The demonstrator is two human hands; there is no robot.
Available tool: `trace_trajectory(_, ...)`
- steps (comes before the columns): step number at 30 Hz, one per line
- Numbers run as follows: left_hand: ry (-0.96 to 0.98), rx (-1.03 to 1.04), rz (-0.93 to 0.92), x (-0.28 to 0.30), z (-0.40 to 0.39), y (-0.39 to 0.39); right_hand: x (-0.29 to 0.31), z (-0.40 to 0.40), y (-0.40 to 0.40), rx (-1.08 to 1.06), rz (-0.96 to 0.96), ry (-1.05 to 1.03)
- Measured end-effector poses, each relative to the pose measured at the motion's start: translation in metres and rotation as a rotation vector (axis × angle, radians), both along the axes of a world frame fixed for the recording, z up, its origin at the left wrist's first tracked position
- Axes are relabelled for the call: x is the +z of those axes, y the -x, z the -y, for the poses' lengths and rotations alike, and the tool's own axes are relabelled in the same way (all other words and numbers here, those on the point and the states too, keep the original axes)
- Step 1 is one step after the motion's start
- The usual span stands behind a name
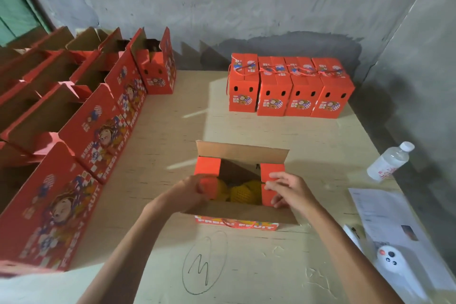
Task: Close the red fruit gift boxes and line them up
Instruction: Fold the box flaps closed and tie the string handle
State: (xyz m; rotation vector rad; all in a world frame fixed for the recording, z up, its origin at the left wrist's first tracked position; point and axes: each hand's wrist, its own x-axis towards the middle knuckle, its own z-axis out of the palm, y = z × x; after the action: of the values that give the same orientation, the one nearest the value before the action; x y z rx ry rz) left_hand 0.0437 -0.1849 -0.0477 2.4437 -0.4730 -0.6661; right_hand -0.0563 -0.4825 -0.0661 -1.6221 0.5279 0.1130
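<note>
The right hand (286, 190) holds a pinch grip on the right side flap (271, 177) of the open box (243, 215), thumb and fingers curled over the flap's inner edge. The left hand (191, 192) grips the left side flap (207, 170), fingers curled around its near end. Both red flaps are folded partly inward; the far flap (243, 153) stands upright, showing its brown inner face. Yellow fruit (244, 192) in foam netting lies inside the open box, between the two hands. The open box stands on the worktop (172, 131), directly in front of the person. Behind the open box, against the wall, four closed boxes (291, 91) stand side by side in a row, touching. Left of the open box, several rows of unclosed boxes (98, 131) stand with flaps up. Right of the open box lies a water bottle (389, 161), with papers (385, 215) nearer the person. A circled pen mark (204, 261) is drawn on the worktop just in front of the open box.
</note>
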Motion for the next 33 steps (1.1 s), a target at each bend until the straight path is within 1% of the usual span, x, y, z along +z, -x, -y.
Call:
trace_trajectory(3,-0.063,-0.067,0.08,-0.006,0.005,0.001,-0.009,-0.002,-0.006,-0.069,0.02,0.139)
trace_trajectory(7,0.025,-0.028,0.303,-0.013,0.001,0.008,-0.008,-0.004,-0.002,-0.005,0.114,0.5)
trace_trajectory(9,0.117,-0.028,0.422,-0.022,-0.008,0.015,-0.008,-0.003,0.01,0.041,0.22,0.627)
trace_trajectory(11,0.253,-0.02,0.481,-0.031,-0.019,0.023,-0.01,0.001,0.027,0.107,0.311,0.749)
trace_trajectory(13,0.402,0.011,0.449,-0.037,-0.031,0.029,-0.014,0.005,0.045,0.144,0.37,0.841)
trace_trajectory(14,0.478,0.049,0.375,-0.037,-0.036,0.032,-0.017,0.007,0.054,0.156,0.4,0.852)
trace_trajectory(16,0.582,0.138,0.188,-0.038,-0.046,0.034,-0.025,0.01,0.068,0.17,0.454,0.813)
trace_trajectory(17,0.584,0.172,0.149,-0.038,-0.049,0.033,-0.028,0.01,0.072,0.161,0.471,0.777)
trace_trajectory(21,0.506,0.194,0.125,-0.031,-0.044,0.033,-0.039,0.009,0.077,0.089,0.485,0.628)
trace_trajectory(23,0.501,0.204,0.073,-0.029,-0.044,0.03,-0.037,0.01,0.076,0.086,0.484,0.562)
trace_trajectory(25,0.565,0.198,-0.037,-0.025,-0.05,0.027,-0.035,0.011,0.077,0.103,0.477,0.482)
trace_trajectory(27,0.625,0.123,-0.121,-0.021,-0.052,0.026,-0.033,0.009,0.08,0.113,0.415,0.367)
trace_trajectory(28,0.642,0.113,-0.115,-0.02,-0.05,0.027,-0.03,0.007,0.081,0.096,0.372,0.273)
trace_trajectory(29,0.658,0.151,-0.084,-0.022,-0.045,0.029,-0.029,0.005,0.081,0.05,0.339,0.198)
trace_trajectory(30,0.674,0.241,-0.047,-0.025,-0.039,0.03,-0.027,0.003,0.079,-0.022,0.335,0.153)
trace_trajectory(31,0.659,0.357,-0.005,-0.028,-0.03,0.032,-0.026,0.0,0.075,-0.1,0.355,0.153)
trace_trajectory(32,0.599,0.442,0.06,-0.032,-0.021,0.034,-0.024,-0.005,0.071,-0.167,0.383,0.167)
trace_trajectory(33,0.498,0.47,0.151,-0.034,-0.012,0.036,-0.023,-0.009,0.065,-0.217,0.401,0.206)
